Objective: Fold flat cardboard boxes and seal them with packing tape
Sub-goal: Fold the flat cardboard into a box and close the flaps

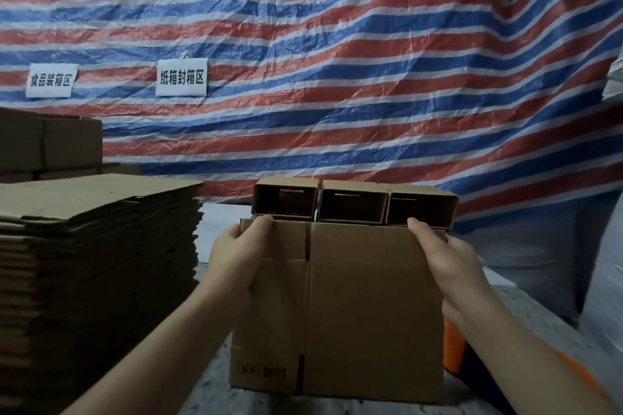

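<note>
Both hands are grasping a flat cardboard box (354, 307), left grip (236, 256) at ten o'clock, right grip (445, 259) at two, three assembled boxes (354, 202) standing behind

Rear wall covered by a creased tarpaulin (337, 77) striped red, white and blue. Two white paper signs (182, 77) with black Chinese characters fixed to it at left. Work surface (215, 391) pale and speckled. A grey-white sheet (539, 246) hangs at right. Lighting dim throughout.
</note>
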Available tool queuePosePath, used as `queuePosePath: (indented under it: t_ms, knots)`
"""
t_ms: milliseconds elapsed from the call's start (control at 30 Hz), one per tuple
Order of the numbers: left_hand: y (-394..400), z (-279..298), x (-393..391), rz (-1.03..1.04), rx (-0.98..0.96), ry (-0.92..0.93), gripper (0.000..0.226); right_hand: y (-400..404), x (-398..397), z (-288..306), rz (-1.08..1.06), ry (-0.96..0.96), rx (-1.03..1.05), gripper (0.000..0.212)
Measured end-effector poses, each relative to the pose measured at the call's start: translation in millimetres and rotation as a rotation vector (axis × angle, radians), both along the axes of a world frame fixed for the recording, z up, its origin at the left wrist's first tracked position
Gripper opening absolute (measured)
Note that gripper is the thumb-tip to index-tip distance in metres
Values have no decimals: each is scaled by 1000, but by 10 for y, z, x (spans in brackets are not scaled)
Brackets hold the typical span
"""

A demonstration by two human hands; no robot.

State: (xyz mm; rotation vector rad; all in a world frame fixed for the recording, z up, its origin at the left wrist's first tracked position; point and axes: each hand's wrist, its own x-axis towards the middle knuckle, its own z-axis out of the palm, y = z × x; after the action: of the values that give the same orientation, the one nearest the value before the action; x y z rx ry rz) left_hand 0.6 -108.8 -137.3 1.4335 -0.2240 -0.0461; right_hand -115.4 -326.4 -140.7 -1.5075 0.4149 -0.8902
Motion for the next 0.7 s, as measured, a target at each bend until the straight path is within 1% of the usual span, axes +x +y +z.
queuePosePath:
  t_ms: [100,200,267,400,500,600,700]
  knots:
    - [6,-20,4,3,-12,-11,35,14,-18,6,21,3,-2,30]
    - [-4,-29,11,8,4,-59,46,6,-35,15,73,23,13,41]
    - [-6,-43,5,29,21,-63,45,-26,-66,29,135,38,58,42]
    - [13,-50,0,34,26,-58,42,-183,-161,72,336,33,101,28]
    - [9,-26,-16,32,39,-53,40,-233,-214,109,503,29,160,31]
    - [15,-11,-51,15,40,-41,39,-190,-241,130,575,74,160,37]
    - [85,92,-128,-23,25,-40,35,-123,-286,223,563,56,89,34]
